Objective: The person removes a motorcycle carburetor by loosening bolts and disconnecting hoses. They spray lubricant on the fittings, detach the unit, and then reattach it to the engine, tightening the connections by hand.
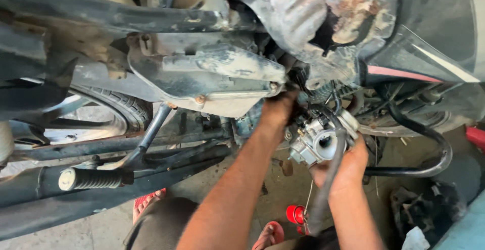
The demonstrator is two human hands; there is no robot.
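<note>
The carburettor (319,140), a small silver metal body with a round open throat facing the camera, hangs just under the motorcycle's engine, in the gap between the two hands. The right hand (344,168) cups it from below and from the right: the palm faces up and left, and the fingers (323,171) curl closed around its lower side, holding it. A thick black hose (327,184) runs down across that palm, from the carburettor's top toward the floor, and the same curled fingers trap it against the hand.

The left hand (277,109) reaches up and in from the lower left, forearm stretched long and straight, wrist bent slightly back. Its fingers push into the dark space just above and left of the carburettor, beneath the edge of the dusty grey engine cover (217,76). The fingertips are hidden there, so whether they grip anything cannot be told.

Right of the right-hand fingers a curved black pipe (429,144) loops down and away. Below them, near the hose's lower end, a small red cap (295,213) lies on the concrete floor (252,194). Well left of the left-hand fingers, past the forearm, a footrest (90,179) with a ribbed black rubber grip sticks out, and behind it shows the rear tyre (126,107). Red sandals (270,234) show at the bottom edge.
</note>
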